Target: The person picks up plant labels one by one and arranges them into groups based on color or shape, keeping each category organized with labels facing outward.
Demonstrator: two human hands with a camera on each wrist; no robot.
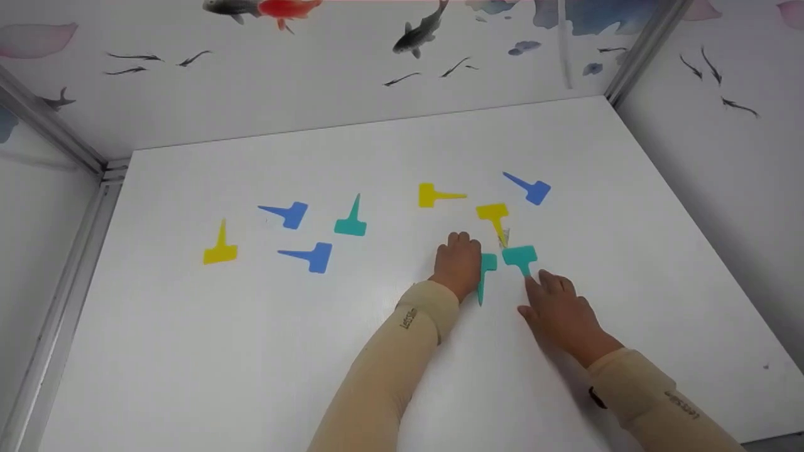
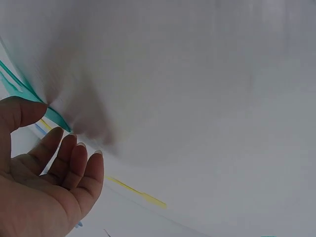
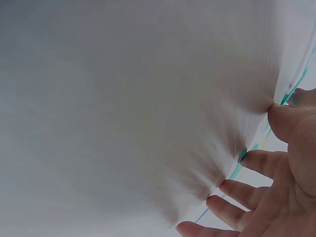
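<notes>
Two teal T-shaped plant labels lie side by side on the white table [image 1: 402,351], right of its middle. My left hand [image 1: 458,263] is at the left one [image 1: 489,262], its fingers curled; in the left wrist view the thumb [image 2: 29,111] and index finger pinch the edge of this teal label [image 2: 59,118]. My right hand [image 1: 562,314] rests low over the table with fingers spread. Its index fingertip touches the narrow stem of the other teal label [image 1: 520,255]. In the right wrist view that fingertip [image 3: 249,160] meets a teal stem end, thumb apart.
A yellow label [image 1: 492,211] points its stem toward the teal pair. Beyond are another yellow label [image 1: 427,195] and a blue one [image 1: 537,192]. Leftward lie a teal label [image 1: 350,226], two blue labels [image 1: 295,215] and a yellow one [image 1: 220,253]. Printed panels wall the table.
</notes>
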